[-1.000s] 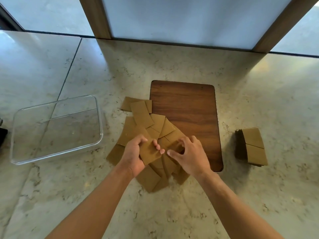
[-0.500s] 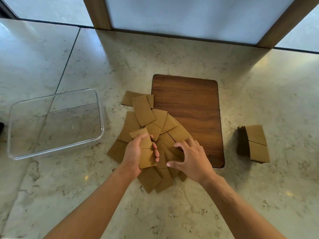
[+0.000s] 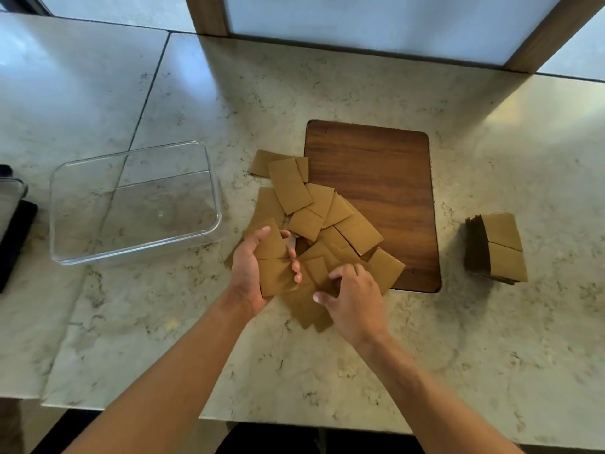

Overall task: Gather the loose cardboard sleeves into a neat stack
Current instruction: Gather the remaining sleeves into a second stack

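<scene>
Several flat brown cardboard sleeves (image 3: 314, 211) lie scattered and overlapping on the marble counter, partly over the left edge of a wooden board (image 3: 386, 178). My left hand (image 3: 252, 273) is raised a little above the pile and grips a folded sleeve (image 3: 273, 263) between thumb and fingers. My right hand (image 3: 353, 299) rests on the near end of the pile, fingertips pinching at a sleeve (image 3: 319, 271); whether it has hold of the sleeve I cannot tell. A tidy stack of sleeves (image 3: 497, 247) stands apart at the right.
A clear plastic container (image 3: 65, 253) sits empty to the left of the pile. Dark objects (image 3: 13, 237) lie at the far left edge. The counter's front edge (image 3: 294, 424) runs just below my forearms. A window frame lines the back.
My left hand has lifted its sleeve clear of the pile and turned it toward me. My right hand has slid a little nearer along the pile's near end.
</scene>
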A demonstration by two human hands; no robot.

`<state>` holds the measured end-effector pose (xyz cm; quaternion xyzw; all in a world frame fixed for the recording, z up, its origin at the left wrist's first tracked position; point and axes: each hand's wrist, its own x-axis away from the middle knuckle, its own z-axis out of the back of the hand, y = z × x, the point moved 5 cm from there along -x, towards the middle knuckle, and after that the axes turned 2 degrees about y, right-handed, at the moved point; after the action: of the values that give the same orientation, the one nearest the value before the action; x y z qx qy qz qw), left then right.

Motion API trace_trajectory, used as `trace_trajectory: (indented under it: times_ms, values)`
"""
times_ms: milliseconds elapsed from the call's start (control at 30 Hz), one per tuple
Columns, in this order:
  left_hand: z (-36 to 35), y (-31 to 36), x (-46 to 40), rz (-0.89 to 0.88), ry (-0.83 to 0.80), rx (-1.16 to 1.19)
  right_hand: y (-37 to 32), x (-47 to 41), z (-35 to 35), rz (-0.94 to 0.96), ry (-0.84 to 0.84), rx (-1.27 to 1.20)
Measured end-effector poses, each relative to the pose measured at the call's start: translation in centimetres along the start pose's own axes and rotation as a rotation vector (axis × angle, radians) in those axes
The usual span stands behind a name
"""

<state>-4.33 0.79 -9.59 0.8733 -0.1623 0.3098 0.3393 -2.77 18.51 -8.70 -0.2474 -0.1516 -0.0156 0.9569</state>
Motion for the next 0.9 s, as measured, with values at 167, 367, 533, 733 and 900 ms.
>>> trace_trajectory:
  times_ms: [167,367,533,733,900]
  values:
    - [2.1,-0.3,2.7,-0.085,0.143,-0.052,0.0,-0.2,0.1,-0.068,-0.04,-0.112]
    - [4.8,-2.2,6.4,-0.16,0.404,-0.293,-0.7,2.8,-0.3,0.0,0.074,0.266]
    - [3.9,-4.3,7.3,-0.085,0.397,-0.401,-1.0,3.7,-2.0,-0.037,0.047,0.035]
    - [5.7,-2.6,7.0,-0.021,0.267,-0.229,-0.3,1.8,1.2,0.153,-0.308,-0.523]
    - [6.2,-3.4,6.6,0.326,-0.032,-0.241,-1.2,0.8,5.4,0.212,-0.606,-0.696]
